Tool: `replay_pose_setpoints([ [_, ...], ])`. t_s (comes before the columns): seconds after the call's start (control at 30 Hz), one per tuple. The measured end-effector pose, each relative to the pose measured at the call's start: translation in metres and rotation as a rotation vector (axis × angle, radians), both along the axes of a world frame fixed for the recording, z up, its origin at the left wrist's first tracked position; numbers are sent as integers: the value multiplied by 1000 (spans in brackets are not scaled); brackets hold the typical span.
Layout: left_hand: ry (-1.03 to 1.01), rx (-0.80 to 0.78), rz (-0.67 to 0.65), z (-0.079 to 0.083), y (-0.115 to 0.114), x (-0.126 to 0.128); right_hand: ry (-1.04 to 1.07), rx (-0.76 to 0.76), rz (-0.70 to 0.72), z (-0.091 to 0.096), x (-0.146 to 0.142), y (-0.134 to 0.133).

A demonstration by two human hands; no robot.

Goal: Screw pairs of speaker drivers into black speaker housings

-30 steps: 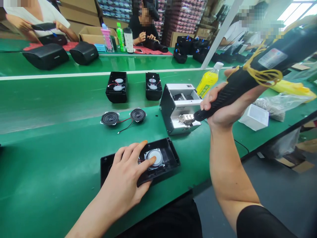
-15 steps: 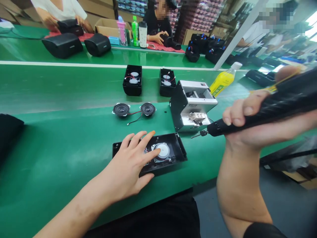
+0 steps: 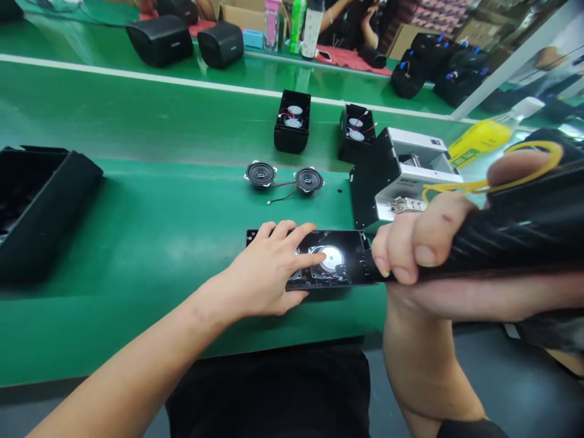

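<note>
My left hand [image 3: 267,271] lies across an open black speaker housing [image 3: 356,240], thumb at the near side and fingers reaching over it. Its index finger touches the round silver back of a speaker driver [image 3: 332,258] set inside. A second driver in the housing is mostly covered by the hand. My right hand [image 3: 424,246] is wrapped round a black electric screwdriver [image 3: 524,225] with a yellow loop on it. The tool lies nearly level, its front end hidden behind my fingers at the housing's right end.
Two loose speaker drivers [image 3: 309,180] joined by wires lie beyond the housing. A screw feeder [image 3: 368,182] stands behind my right hand, near a yellow bottle [image 3: 483,141]. Two housings with wired drivers [image 3: 292,139] stand farther back. At left is a large black shell [image 3: 59,213]. Another person's hands [image 3: 369,27] show across the bench.
The view has shifted down and left. My right hand has brought the screwdriver leftward and down to the housing's right end. My left hand stays on the housing.
</note>
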State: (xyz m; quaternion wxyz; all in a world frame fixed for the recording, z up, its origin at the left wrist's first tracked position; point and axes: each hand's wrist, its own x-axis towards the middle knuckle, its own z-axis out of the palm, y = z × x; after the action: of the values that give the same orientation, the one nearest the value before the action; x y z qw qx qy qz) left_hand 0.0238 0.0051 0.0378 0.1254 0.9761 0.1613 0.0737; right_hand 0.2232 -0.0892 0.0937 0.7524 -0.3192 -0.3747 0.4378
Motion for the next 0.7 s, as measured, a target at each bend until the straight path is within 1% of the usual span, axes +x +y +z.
replay_pose_setpoints([
  [0.07,2,-4,5,0,0,0,-89,136,-91,-5,-12,5],
  [0.1,3,-4,7,0,0,0,-114,158,-106,-6,-15,6],
  [0.23,9,-5,3,0,0,-2,-141,64,18,-7,-17,10],
  [0.3,12,-3,1,-1,0,-2,-147,40,51,-8,-15,11],
  [0.43,24,-3,4,0,1,-2,-141,32,24,-12,-15,14],
  [0.6,1,9,2,-1,0,-1,-185,28,17,-13,-16,16],
  [0.7,1,14,0,-1,0,0,-156,33,15,-16,-16,16],
])
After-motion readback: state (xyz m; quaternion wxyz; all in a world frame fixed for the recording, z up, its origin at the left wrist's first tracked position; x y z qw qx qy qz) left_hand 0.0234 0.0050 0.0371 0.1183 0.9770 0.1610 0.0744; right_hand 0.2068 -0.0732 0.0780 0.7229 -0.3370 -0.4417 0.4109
